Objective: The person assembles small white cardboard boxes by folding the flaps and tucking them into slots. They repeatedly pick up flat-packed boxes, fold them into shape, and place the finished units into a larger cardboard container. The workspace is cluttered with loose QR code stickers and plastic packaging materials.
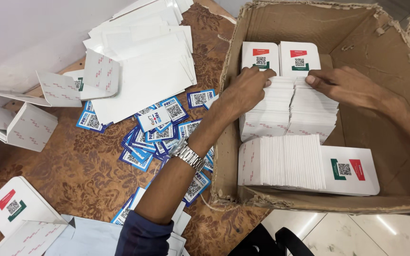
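Two hands (247, 87) (340, 85) on two card rows (288, 106), third row (283, 161) nearby

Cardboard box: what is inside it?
The cardboard box holds rows of white cards standing on edge, another row nearer. Left hand and right hand rest on them. Whatever lies beneath the cards is hidden.

White cards (288, 102), brown box (385, 57)
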